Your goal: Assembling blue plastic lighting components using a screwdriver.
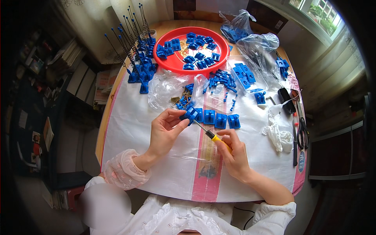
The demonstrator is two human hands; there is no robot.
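and here's the left hand (164,131), thumb and fingertips pinched firmly on a blue block (190,114), holding it raised just above the white sheet (133,129)! across from it, the right hand (237,156) is closed round the yellow-and-black handle of a screwdriver (217,141), its thin shaft angled up and to the left, tip right at the block's lower right side; whether it sits in a screw is too small to tell. just right of the pinched block, a row of matching blue pieces (220,121) lines up. just beyond the left fingertips, brass screws (175,100) lie by a clear plastic bag (158,88). farther ahead of both grips, a heap of small blue pins (221,79), and behind that a big red tray (219,35) carrying more blue parts (172,44). up and left of the grip, blue-tipped springs (135,33) stand tall! out to the right of the screwdriver hand, a crumpled white bag (279,135), then black-handled scissors (302,135) near the table's edge.
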